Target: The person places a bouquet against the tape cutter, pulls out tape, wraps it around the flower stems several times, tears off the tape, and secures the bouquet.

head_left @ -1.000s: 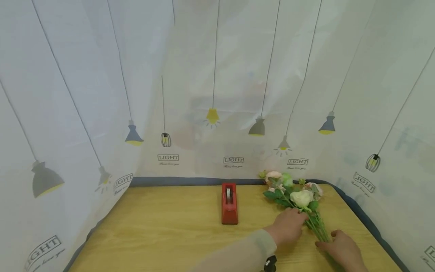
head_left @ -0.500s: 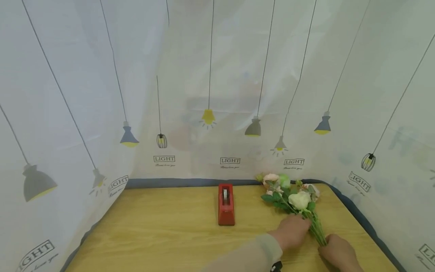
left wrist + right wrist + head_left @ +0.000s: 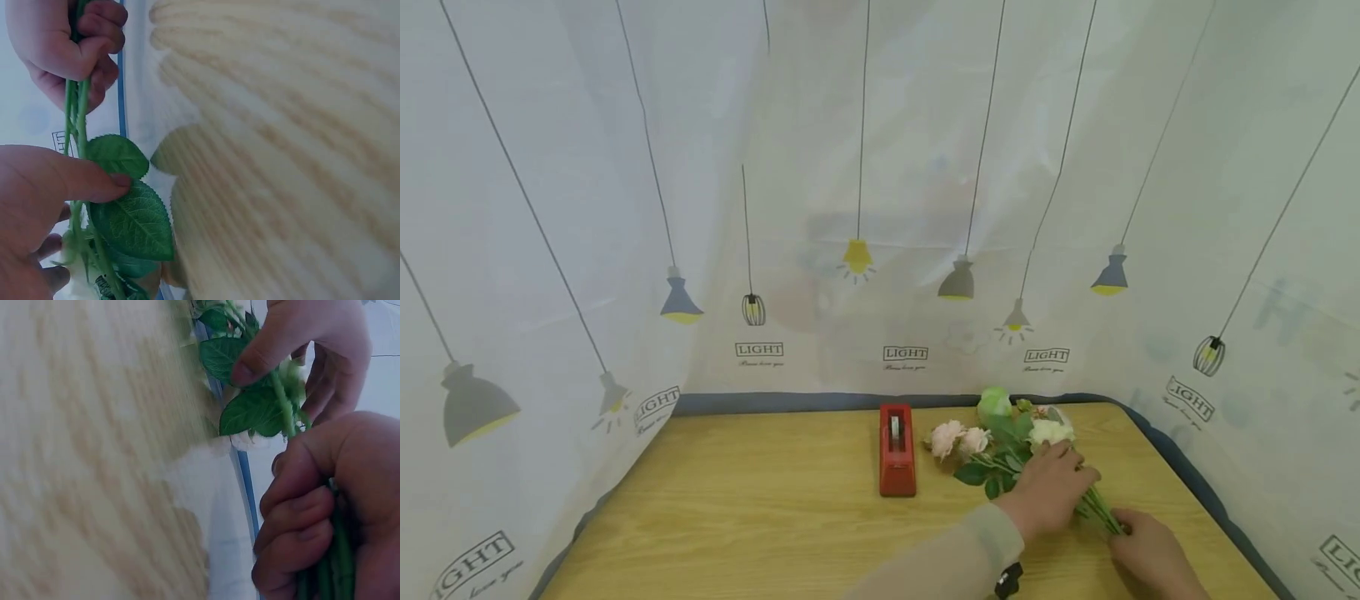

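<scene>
A bunch of flowers lies at the right of the table, with pale pink blooms [image 3: 946,437], a green bloom [image 3: 995,402] and a white bloom [image 3: 1049,432]. My right hand [image 3: 1152,552] grips the lower ends of the green stems [image 3: 1099,508], fingers curled tight around them in the right wrist view. Just below the white bloom is my left hand [image 3: 1047,490]. In the left wrist view its thumb rests over a serrated leaf [image 3: 134,222], and its other fingers spread loosely behind the stems.
A red tape dispenser [image 3: 897,454] stands on the wooden table [image 3: 760,483], left of the flowers. Pale curtains [image 3: 820,208] printed with hanging lamps enclose the table's back and sides. A dark blue edge [image 3: 790,403] runs along the back.
My right hand has gripped the stem ends. My left hand has loosened from the stems and spread its fingers. The pink blooms have swung left and nearer, fanning the bunch out.
</scene>
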Tool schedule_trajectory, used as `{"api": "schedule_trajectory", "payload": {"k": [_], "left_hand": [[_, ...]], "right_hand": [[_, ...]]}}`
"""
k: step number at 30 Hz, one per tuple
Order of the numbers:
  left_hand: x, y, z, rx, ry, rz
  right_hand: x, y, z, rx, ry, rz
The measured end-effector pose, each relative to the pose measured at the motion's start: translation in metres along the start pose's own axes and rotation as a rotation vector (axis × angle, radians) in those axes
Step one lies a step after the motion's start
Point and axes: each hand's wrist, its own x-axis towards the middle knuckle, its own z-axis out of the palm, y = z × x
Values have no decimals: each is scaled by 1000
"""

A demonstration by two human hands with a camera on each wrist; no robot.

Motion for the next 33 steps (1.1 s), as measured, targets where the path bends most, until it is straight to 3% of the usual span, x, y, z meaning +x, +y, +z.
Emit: {"api": "schedule_trajectory", "payload": {"k": [3,6,9,12,16,24,28,33], "left_hand": [[2,-3,-2,30,-64,10],[1,-7,-2,93,-71,17],[2,-11,-3,146,-8,21],[5,-17,-10,180,98,29],[7,-19,-24,217,134,35],[-1,-17,-56,241,-15,37],[-13,-18,-68,255,-81,-4],[-44,-19,-77,256,-175,-114]], "right_hand": [[-2,-4,-1,24,20,-11],[-3,-10,-3,57,24,-19],[-4,-15,-7,104,44,-30],[-4,-17,-10,159,73,-43],[-3,-14,-12,219,88,-56],[-6,-13,-12,214,57,-105],[-8,-21,-10,203,-8,-258],[-11,-36,-4,280,-145,-432]]}}
